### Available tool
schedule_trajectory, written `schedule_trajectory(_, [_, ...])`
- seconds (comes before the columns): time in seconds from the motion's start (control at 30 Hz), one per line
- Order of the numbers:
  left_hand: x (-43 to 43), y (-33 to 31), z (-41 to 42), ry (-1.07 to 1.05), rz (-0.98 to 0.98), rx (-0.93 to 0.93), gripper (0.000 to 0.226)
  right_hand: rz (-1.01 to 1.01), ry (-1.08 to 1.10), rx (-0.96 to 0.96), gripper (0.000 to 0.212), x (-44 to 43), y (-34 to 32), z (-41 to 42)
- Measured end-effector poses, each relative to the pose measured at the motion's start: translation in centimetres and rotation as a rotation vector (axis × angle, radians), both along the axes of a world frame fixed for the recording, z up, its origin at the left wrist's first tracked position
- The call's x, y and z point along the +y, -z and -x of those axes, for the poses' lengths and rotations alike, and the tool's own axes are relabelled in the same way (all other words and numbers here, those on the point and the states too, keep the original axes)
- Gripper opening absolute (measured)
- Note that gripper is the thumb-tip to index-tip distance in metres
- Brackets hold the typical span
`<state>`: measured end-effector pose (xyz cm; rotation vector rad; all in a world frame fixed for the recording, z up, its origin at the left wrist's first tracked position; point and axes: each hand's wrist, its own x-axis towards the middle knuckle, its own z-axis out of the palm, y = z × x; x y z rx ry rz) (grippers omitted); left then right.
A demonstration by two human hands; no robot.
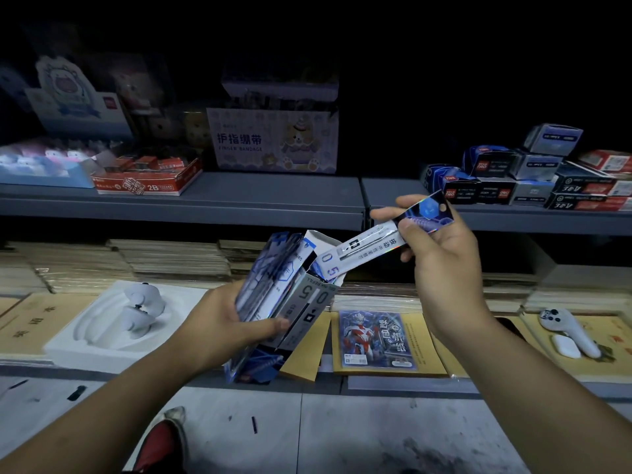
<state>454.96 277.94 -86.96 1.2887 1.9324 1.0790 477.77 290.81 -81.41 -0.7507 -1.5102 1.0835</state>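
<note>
Open room: the hands work in free air above the grey floor (376, 432), in front of the low display.
Edges: the front edge of the long grey metal shelf (205, 203) runs just behind the right hand's fingers.
Left hand (236, 323): grasps the open blue-and-white cardboard box (273, 295), thumb across its front, mouth tilted up and to the right.
Right hand (444, 268): pinches the slim white-and-blue glossy refill pack (369, 246) by its upper end.
Refill pack: slanted, its lower end at the cardboard box's torn mouth.
In the way: nothing between the two hands; a red shoe (160, 443) stands below the left forearm.
Below: a blue picture-card packet (376, 340) lies flat on yellow-brown notebooks (434, 360), just under the hands.
Left: a white foam tray (78, 340) holds a small white figure (142, 313).
Right: a white handheld gadget (567, 333) lies on a notebook.
On the shelf: a pale finger-bandage carton (273, 142), a red 2B display box (143, 181), and stacked small blue and grey boxes (533, 172).
Box contents: more flat packs of the same kind, standing on end.
</note>
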Motion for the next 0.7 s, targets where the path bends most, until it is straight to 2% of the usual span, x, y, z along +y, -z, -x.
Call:
schedule_trajectory(0.3, [-0.2,-0.3,-0.4,0.018,0.017,0.067,0.029,-0.189,-0.108,-0.354,0.028,-1.2,1.4,1.0])
schedule_trajectory(0.5, [-0.1,-0.3,-0.4,0.019,0.011,0.106,0.027,-0.055,-0.147,-0.418,0.028,-1.5,2.5,1.8])
schedule_trajectory(0.7, [-0.2,-0.4,-0.3,0.035,-0.011,0.137,0.026,-0.067,-0.105,-0.456,0.008,-1.6,2.6,2.1])
